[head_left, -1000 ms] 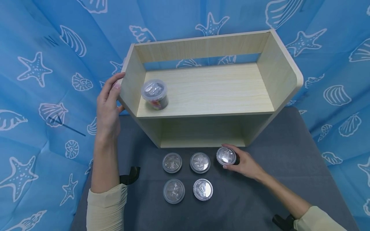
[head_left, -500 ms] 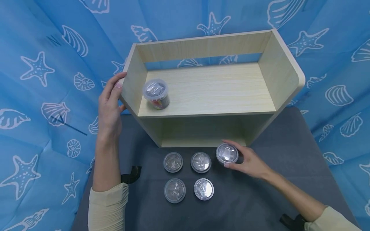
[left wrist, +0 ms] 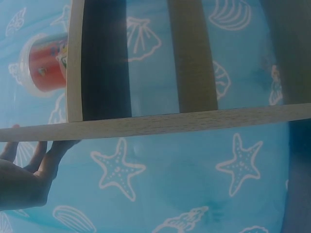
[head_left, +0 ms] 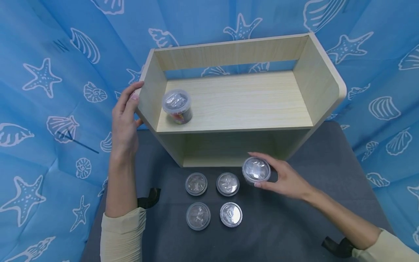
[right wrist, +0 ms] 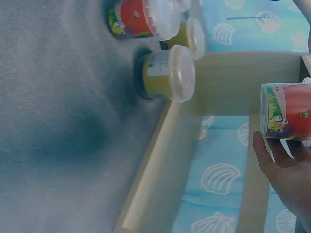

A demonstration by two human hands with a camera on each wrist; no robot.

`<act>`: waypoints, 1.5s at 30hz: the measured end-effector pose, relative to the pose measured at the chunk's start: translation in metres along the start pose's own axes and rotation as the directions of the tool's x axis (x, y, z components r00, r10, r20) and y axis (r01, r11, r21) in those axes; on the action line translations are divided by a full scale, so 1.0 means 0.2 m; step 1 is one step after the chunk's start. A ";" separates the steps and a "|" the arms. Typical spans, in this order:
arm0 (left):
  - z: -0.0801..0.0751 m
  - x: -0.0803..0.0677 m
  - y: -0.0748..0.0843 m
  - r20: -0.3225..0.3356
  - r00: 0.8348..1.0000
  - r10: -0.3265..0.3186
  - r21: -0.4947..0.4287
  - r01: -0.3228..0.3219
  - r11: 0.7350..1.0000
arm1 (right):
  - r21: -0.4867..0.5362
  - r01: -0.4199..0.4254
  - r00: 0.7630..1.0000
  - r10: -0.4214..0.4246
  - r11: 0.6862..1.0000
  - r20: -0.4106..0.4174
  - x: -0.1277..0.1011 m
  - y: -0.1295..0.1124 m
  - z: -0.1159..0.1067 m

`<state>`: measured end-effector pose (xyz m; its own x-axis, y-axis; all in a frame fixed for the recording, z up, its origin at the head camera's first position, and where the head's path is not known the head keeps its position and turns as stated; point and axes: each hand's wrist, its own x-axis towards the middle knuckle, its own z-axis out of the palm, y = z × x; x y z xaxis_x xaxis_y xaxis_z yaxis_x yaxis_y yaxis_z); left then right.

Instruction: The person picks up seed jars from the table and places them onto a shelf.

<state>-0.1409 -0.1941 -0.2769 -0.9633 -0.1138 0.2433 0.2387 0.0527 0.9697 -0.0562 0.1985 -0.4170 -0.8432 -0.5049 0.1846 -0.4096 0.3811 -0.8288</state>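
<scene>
My right hand [head_left: 286,180] holds a round plastic tub [head_left: 256,170] with a clear lid between thumb and fingers, just in front of the shelf's lower opening. In the right wrist view the tub [right wrist: 289,111] shows a red label with flowers and stands off the table. My left hand [head_left: 125,112] rests against the outside of the left side panel of a pale wooden shelf unit [head_left: 235,98]; in the left wrist view its fingers [left wrist: 52,158] press on that panel. A similar tub [head_left: 177,106] stands at the left end of the upper shelf; its label is red.
Several more lidded tubs stand on the dark tablecloth [head_left: 278,225] in two rows, among them a front right tub [head_left: 231,214] and a back left tub [head_left: 196,184]. A blue seashell curtain [head_left: 49,109] hangs behind the shelf.
My right hand has raised the tub off the table and brought it slightly closer to the shelf. The left hand stays on the side panel.
</scene>
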 end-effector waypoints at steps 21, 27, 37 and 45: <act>-0.01 0.00 0.00 0.002 1.000 0.007 -0.006 -0.007 1.000 | -0.053 0.176 0.984 -0.174 0.983 0.041 0.14 -0.24 -0.12; 0.00 0.00 0.01 -0.003 1.000 0.007 -0.004 -0.007 1.000 | -0.054 0.194 0.980 -0.192 0.979 0.044 0.17 -0.28 -0.14; 0.00 0.00 0.01 -0.002 1.000 0.010 0.004 -0.010 1.000 | -0.070 0.263 0.965 -0.263 0.962 0.007 0.25 -0.36 -0.19; 0.01 0.00 0.00 -0.004 1.000 0.006 0.005 -0.006 1.000 | 0.032 0.192 0.981 -0.193 0.981 0.004 0.31 -0.42 -0.22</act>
<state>-0.1407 -0.1930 -0.2762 -0.9614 -0.1175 0.2488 0.2434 0.0587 0.9681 -0.0887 0.1691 -0.3133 -0.7469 -0.5723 0.3384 -0.5529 0.2520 -0.7942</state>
